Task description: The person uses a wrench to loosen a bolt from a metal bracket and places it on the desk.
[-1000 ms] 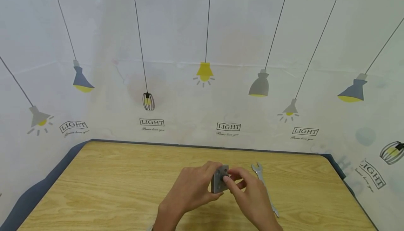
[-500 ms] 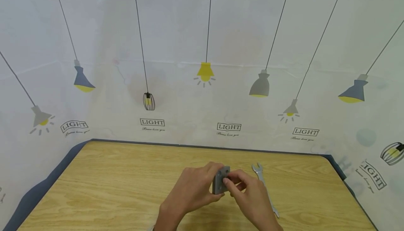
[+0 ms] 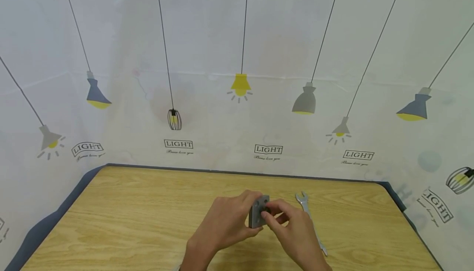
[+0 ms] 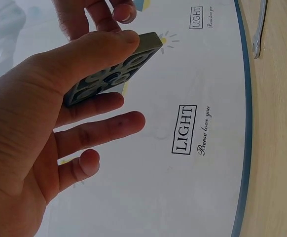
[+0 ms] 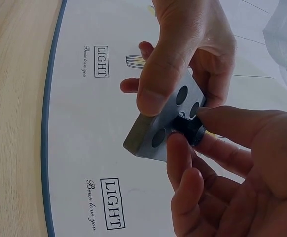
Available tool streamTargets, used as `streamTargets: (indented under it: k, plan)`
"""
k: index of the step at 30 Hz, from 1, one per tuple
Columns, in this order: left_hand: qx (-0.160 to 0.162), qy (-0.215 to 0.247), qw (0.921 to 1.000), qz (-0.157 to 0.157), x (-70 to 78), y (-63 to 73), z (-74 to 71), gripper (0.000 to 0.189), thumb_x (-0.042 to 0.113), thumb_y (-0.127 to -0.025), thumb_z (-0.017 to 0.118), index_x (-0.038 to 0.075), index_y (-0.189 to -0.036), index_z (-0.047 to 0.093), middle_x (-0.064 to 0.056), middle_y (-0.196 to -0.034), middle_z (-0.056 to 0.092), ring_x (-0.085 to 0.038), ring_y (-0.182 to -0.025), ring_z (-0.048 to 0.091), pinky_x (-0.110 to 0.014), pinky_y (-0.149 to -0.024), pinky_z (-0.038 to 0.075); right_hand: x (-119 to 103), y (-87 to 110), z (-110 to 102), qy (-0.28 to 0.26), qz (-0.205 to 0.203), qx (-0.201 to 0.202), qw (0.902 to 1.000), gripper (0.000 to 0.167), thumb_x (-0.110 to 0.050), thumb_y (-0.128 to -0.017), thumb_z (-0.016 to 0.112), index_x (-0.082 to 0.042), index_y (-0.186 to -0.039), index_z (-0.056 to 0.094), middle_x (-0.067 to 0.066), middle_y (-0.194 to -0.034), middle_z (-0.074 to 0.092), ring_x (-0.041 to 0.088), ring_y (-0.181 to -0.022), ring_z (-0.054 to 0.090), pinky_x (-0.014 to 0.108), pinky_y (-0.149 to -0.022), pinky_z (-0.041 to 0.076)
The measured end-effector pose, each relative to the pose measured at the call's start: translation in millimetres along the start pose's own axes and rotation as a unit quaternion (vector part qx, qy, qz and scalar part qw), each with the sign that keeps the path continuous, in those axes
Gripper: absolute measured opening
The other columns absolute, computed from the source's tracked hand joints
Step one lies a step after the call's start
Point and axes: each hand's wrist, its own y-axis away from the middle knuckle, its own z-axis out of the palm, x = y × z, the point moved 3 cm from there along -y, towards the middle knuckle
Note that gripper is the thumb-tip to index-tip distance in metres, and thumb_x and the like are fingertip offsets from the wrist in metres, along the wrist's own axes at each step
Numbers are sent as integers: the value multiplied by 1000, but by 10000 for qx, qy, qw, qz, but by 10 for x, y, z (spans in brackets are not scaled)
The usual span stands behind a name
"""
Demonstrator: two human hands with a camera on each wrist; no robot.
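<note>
In the head view, a flat, squared grey plate (image 3: pixel 255 218) with round holes, seemingly metal, is held upright above the yellowish wood-grain table (image 3: pixel 148 205) by the left hand (image 3: pixel 224 223). The right hand (image 3: pixel 296 230) is brought to its face. A silver open-ended wrench (image 3: pixel 305 207) is left untouched beside that hand.

In the left wrist view, the plate is clamped between left thumb and index finger; the other fingers are spread apart.

In the right wrist view, a small black ridged bolt (image 5: pixel 189 129) at the plate's middle is pinched between right thumb and finger; its depth cannot be told. The step in hand is judged to be hand-turning it, direction unclear; for the next move, a straight twist against a steadied plate seems called for
</note>
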Motion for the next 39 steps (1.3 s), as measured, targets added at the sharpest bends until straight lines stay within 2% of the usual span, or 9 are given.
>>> streamTargets:
  k: [9,20,27,31,35,39]
  plan:
    - [-144,92,9998,-99,-6,-3,-4,57,39,-76,85,19,-123,59,8,-110,68,3,-63,53,-15,-57,44,-10,-2,-2,-62,1,-72,10000,14,-15,-86,77,-22,-97,74,-8,-86,70,2,-67,63,22,-62,51]
    - [-164,165,9997,-114,-21,-5,2,57,38,-76,85,17,-122,59,6,-107,69,4,-61,48,-14,-56,43,-16,4,-3,2,-319,-8,9995,22,-7,-82,79,-22,-98,75,-4,-100,73,3,-70,65,21,-63,52]
    - [-119,122,9998,-110,-28,-10,2,59,39,-75,85,18,-123,59,7,-107,69,4,-62,48,-13,-56,43,-20,5,0,40,-344,15,9994,24,-5,-81,79,-21,-99,75,-3,-102,73,3,-70,65,21,-63,52]
    - [-102,42,9999,-120,-34,-3,-3,60,39,-75,85,17,-124,58,6,-108,69,4,-62,50,-15,-57,44,-19,3,6,-94,-152,-32,9998,30,-7,-81,80,-19,-108,73,-1,-98,73,4,-68,65,21,-59,51]
    - [-114,53,9998,-140,-38,6,-10,60,39,-75,85,16,-124,58,6,-107,69,3,-63,53,-15,-58,45,-11,5,13,-156,43,-76,9998,35,-18,-84,79,-16,-118,69,1,-96,71,5,-68,65,22,-58,51]
    - [-65,129,9998,-101,-35,7,-3,59,39,-75,85,17,-124,58,7,-108,69,3,-66,56,-15,-59,46,0,5,17,-4,141,29,9999,28,-27,-89,74,-16,-114,71,-1,-94,72,5,-70,63,23,-59,50]
